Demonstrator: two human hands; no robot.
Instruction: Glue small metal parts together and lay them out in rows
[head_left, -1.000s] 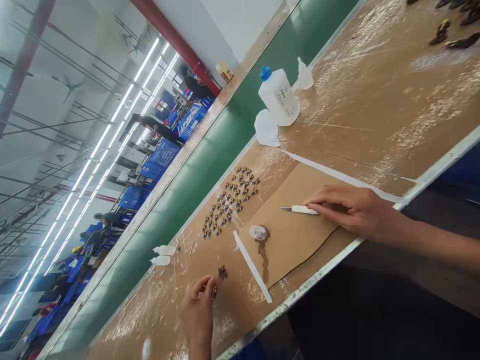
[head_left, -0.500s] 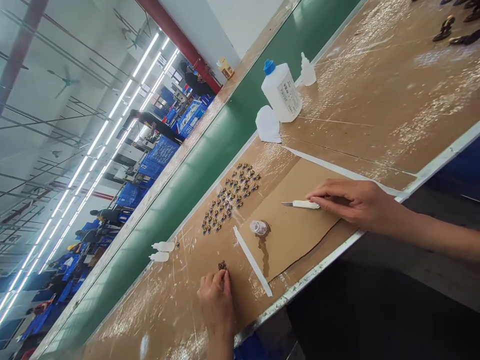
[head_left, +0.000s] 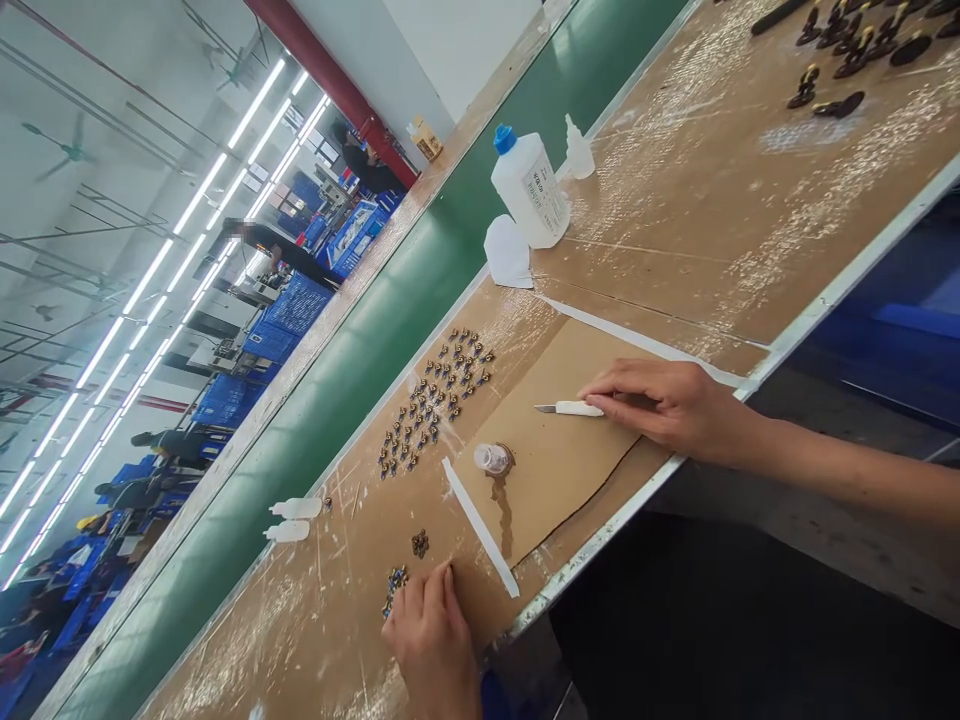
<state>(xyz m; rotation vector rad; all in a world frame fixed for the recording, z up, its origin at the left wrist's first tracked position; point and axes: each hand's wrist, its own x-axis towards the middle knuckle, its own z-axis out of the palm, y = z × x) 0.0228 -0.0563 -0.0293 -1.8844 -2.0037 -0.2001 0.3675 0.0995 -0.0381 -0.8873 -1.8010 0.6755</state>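
My right hand (head_left: pixel 664 405) pinches the white handle of a small knife (head_left: pixel 576 408), its blade pointing left over a brown cardboard sheet (head_left: pixel 577 470). My left hand (head_left: pixel 435 635) rests low on the table, its fingers curled together and the tips turned down; whatever they hold is hidden. Beside its fingers lies a pile of small blue and gold pieces (head_left: pixel 394 588). A small heap of dark pieces (head_left: pixel 420 543) sits just beyond the fingertips. Many similar gold and blue pieces (head_left: pixel 431 400) stand spread out farther back. A small clear jar (head_left: pixel 493 460) stands on the cardboard beside a wet streak.
A large white bottle with a blue cap (head_left: pixel 531 190) stands at the back, near a small dropper bottle (head_left: pixel 578 150). Two more small bottles (head_left: pixel 292 520) lie at left. Dark parts (head_left: pixel 847 45) stand at upper right. Several people work in the background.
My left hand has drawn back from the dark heap toward the table's near edge, and the blue and gold pile now shows. My right hand keeps the knife over the cardboard. The view has shifted.
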